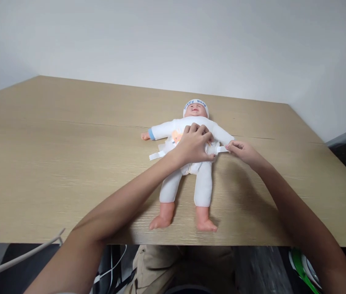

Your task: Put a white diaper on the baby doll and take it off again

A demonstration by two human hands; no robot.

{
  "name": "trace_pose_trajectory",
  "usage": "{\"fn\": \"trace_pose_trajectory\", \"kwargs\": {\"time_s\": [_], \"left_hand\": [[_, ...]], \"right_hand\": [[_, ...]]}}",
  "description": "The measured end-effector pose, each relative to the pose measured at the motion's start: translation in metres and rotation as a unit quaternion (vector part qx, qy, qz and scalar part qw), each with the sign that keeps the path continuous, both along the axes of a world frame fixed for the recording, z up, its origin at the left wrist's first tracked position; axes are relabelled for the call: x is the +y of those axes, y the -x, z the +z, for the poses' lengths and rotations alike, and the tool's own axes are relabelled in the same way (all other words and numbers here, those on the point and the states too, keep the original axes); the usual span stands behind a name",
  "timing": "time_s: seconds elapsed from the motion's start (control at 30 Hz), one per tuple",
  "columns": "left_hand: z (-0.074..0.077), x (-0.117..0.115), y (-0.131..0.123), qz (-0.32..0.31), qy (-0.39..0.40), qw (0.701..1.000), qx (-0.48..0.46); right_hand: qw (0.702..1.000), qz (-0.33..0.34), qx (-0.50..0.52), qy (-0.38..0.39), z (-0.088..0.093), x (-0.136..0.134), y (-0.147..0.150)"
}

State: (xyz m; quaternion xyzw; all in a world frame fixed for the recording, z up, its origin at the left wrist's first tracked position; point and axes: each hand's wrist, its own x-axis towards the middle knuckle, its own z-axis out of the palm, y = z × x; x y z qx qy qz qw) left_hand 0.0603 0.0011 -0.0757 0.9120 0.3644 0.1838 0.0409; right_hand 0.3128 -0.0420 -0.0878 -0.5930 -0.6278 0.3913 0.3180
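Doll: I have the doll (195, 120) on its back on the desk (68, 171), right of the middle, head to the far side, feet towards the near edge, arms out to both sides.
Left hand: I see it spread over the belly, palm down, fingers bent and thumb well apart; it seems to press rather than grip. What lies under the palm I cannot tell.
Right hand: thumb and forefinger are pinched together on the outer end of the right tab (222, 149), just beside the doll's sleeve.
Diaper: the diaper (191, 168) sits between the legs (203, 188) and up over the hips, its front partly hidden by my left hand.
Done: I judge the diaper to be in place under and around the hips, with the right tab drawn out straight.
Left over: the left tab (157, 155) sticks out loose; neither tab lies fastened across the front yet, as far as I can see.
Materials: soft-looking white cloth on body and limbs; smooth, rounded, plastic-looking feet (204, 219); thin, crinkled diaper edges; flat, strip-like tabs; pale wood grain on the desk.
Cap: white, rounded, with blue lettering (195, 103).
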Motion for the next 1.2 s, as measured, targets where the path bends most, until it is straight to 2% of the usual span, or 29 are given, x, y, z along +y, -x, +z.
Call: {"fn": "trace_pose_trajectory", "kwargs": {"time_s": [0.17,0.37,0.57,0.73,0.93,1.0,1.1,1.2], "left_hand": [[0.004,-0.003,0.001,0.005,0.019,1.0,-0.003],[0.001,-0.002,0.001,0.012,0.025,0.999,-0.019],[0.005,-0.006,0.003,0.009,0.028,0.999,-0.02],[0.006,-0.005,0.003,0.009,0.024,1.0,-0.01],[0.005,-0.002,0.002,0.009,0.021,1.0,-0.003],[0.003,-0.002,0.002,0.01,0.021,1.0,-0.007],[0.002,-0.002,0.003,0.009,0.023,1.0,-0.016],[0.0,0.0,0.003,0.004,0.025,0.999,-0.019]], "right_hand": [[1.0,0.025,0.002,0.014,0.019,0.018,0.025],[0.999,0.053,0.0,0.006,0.019,0.035,0.04],[0.998,0.066,0.016,0.011,0.006,0.041,0.041],[0.999,0.05,0.013,-0.008,-0.009,0.045,0.045],[0.996,0.002,0.072,-0.046,-0.029,0.046,0.066],[0.992,-0.02,0.087,-0.084,-0.038,0.04,0.071],[0.972,-0.063,0.06,-0.216,-0.05,0.023,0.072],[0.939,-0.038,-0.013,-0.343,-0.056,0.001,0.069]]}}
